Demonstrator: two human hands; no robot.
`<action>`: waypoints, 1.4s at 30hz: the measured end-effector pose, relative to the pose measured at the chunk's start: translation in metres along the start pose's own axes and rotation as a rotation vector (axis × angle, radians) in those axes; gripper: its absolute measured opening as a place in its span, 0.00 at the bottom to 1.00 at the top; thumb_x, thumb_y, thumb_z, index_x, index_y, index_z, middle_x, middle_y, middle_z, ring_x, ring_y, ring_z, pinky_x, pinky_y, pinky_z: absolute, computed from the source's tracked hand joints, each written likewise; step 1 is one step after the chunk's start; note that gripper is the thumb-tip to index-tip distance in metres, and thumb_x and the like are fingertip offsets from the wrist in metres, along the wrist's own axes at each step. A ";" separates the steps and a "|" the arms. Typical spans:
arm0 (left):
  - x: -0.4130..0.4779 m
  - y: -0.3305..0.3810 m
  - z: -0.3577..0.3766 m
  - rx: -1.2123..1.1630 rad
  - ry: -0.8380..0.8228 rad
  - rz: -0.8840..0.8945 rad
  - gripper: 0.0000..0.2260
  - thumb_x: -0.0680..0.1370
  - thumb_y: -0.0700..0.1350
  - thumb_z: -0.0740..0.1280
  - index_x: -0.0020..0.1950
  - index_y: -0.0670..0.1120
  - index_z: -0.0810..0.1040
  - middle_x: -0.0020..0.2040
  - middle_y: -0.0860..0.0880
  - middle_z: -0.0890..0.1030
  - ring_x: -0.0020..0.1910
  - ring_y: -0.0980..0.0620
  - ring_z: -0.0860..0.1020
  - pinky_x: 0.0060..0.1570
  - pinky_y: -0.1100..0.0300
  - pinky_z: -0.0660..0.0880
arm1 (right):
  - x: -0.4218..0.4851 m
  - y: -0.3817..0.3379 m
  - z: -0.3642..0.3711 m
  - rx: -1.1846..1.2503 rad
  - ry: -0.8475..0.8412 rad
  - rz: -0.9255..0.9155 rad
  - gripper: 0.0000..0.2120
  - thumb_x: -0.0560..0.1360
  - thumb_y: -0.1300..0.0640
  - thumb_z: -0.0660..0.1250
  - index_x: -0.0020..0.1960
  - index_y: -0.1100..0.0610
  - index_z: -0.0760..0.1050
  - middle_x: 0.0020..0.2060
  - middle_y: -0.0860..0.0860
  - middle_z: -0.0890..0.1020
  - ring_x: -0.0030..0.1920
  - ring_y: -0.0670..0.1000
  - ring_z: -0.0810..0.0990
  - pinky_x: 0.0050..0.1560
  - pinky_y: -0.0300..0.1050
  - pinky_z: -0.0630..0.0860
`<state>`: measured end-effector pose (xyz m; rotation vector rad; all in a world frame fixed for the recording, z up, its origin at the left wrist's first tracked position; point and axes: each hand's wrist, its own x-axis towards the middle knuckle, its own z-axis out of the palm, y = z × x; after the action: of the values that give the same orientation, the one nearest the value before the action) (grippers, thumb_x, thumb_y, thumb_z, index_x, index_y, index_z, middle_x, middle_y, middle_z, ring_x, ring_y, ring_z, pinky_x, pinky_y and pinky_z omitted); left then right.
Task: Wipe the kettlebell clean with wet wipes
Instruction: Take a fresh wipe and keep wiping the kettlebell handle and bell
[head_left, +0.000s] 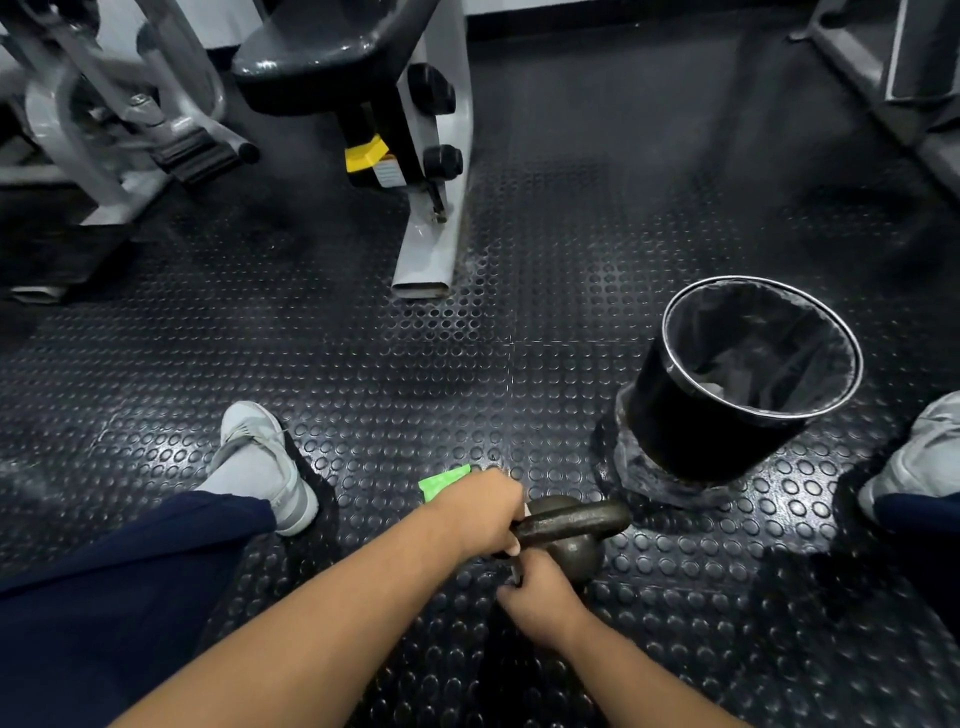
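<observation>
A dark iron kettlebell (576, 545) lies tilted on the studded rubber floor between my legs. My left hand (480, 512) grips the left end of its handle, with a small sliver of white wipe (527, 510) showing at the fingers. Just below, my right hand (540, 592) curls its fingers round the near side of the kettlebell by the handle's base; what lies under those fingers is hidden. A green wet wipes packet (441, 480) lies on the floor behind my left hand, partly covered by it.
A black bin (691, 415) with a dark liner stands to the right of the kettlebell. My grey shoes rest at left (260, 462) and right (919, 457). A grey gym machine with a black seat (431, 208) stands ahead, with more equipment at far left.
</observation>
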<state>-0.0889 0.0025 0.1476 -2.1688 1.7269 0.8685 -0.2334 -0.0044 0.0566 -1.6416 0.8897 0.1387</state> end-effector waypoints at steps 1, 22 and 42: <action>0.000 0.000 0.000 0.001 0.000 -0.011 0.12 0.75 0.50 0.76 0.52 0.42 0.84 0.44 0.44 0.81 0.46 0.44 0.79 0.41 0.55 0.69 | 0.002 -0.003 -0.001 0.078 -0.008 0.009 0.09 0.71 0.64 0.69 0.49 0.54 0.79 0.43 0.49 0.85 0.45 0.44 0.84 0.50 0.39 0.81; -0.004 0.009 0.004 0.092 -0.013 -0.019 0.14 0.77 0.49 0.75 0.55 0.40 0.83 0.49 0.41 0.84 0.49 0.40 0.83 0.40 0.55 0.72 | 0.008 0.014 0.006 -0.041 0.008 -0.020 0.12 0.67 0.59 0.63 0.51 0.55 0.74 0.46 0.51 0.80 0.48 0.49 0.80 0.51 0.36 0.76; -0.009 0.017 0.002 0.091 0.036 -0.010 0.12 0.75 0.50 0.76 0.52 0.42 0.84 0.37 0.50 0.75 0.40 0.47 0.75 0.39 0.56 0.71 | 0.000 -0.002 -0.007 0.163 0.023 0.086 0.13 0.77 0.70 0.63 0.58 0.59 0.77 0.42 0.48 0.83 0.43 0.43 0.82 0.42 0.30 0.74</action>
<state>-0.1068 0.0060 0.1543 -2.1449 1.7361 0.7379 -0.2346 -0.0105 0.0598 -1.4574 0.9640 0.1045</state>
